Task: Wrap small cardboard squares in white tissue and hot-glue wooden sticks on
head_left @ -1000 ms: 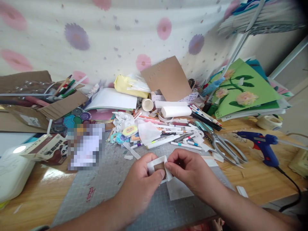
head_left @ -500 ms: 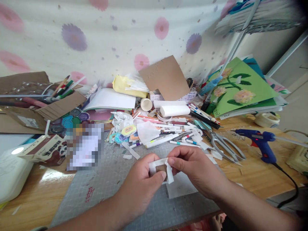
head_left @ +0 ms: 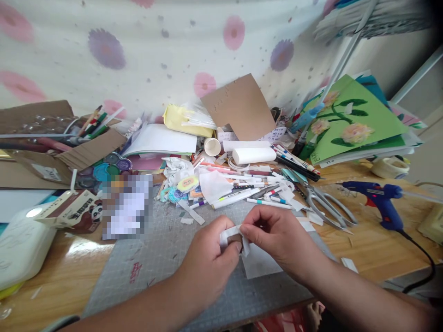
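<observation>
A small piece of brown card (head_left: pixel 236 238) edged with white paper (head_left: pixel 224 235) is between the two hands, above the grey cutting mat (head_left: pixel 166 240) near the front edge of the worktop (head_left: pixel 349 249). Its left side sits in the left hand (head_left: pixel 207 258), gripped with the thumb lying across the brown middle and the other fingers mostly hidden behind. The right hand (head_left: pixel 275 235) pinches the paper at the upper right corner between thumb and forefinger, with barely any gap between them; its remaining fingers are curled. Beneath the right hand, a white sheet (head_left: pixel 261 266) lies on the mat. Farther from the front edge, markers (head_left: pixel 237 199) lie heaped; scissors (head_left: pixel 311 193) and a blue glue gun (head_left: pixel 385 203) rest toward the right edge.
</observation>
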A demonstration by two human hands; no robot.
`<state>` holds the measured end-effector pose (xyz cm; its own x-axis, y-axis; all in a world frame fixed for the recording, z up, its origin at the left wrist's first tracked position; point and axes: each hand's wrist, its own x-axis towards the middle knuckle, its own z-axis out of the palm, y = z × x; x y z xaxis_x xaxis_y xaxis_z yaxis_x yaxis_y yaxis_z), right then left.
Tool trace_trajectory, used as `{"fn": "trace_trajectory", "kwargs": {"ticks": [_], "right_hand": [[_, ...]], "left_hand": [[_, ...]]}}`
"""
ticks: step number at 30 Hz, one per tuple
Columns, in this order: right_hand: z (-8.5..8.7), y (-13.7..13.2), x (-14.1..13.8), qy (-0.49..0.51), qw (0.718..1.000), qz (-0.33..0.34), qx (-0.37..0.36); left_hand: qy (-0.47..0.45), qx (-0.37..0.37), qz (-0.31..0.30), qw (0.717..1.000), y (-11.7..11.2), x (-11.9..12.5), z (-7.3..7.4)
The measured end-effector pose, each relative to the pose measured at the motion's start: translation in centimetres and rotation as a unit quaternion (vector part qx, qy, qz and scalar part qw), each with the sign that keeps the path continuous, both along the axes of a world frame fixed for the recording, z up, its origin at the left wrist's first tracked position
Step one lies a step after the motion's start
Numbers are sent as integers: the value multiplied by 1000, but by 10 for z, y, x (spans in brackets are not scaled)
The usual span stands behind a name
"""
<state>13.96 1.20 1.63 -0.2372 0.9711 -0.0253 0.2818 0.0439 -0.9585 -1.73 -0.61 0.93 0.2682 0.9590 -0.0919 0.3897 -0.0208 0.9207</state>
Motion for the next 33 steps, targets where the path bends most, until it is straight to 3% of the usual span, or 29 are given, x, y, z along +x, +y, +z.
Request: {"fn": "trace_trajectory", "kwargs": {"ticks": [7,16,24,30,33], "right_hand": [[-8,4,8,142,985,53,-85],[-14,3,1,57,997,17,-48],[-16,3,10,187,970,71,-141],[-25,7,4,94,991,39,-89],[-21,5,5,5,1000,24,16]], "left_hand": [[-69,-85,-2,994,2,-2,1],[-11,-74,-10,997,1,1,-3],[-67,-125,4,990,4,-1,1],[-67,-111,4,992,3,0,-4],[-73,-112,17,991,6,0,-8]]}}
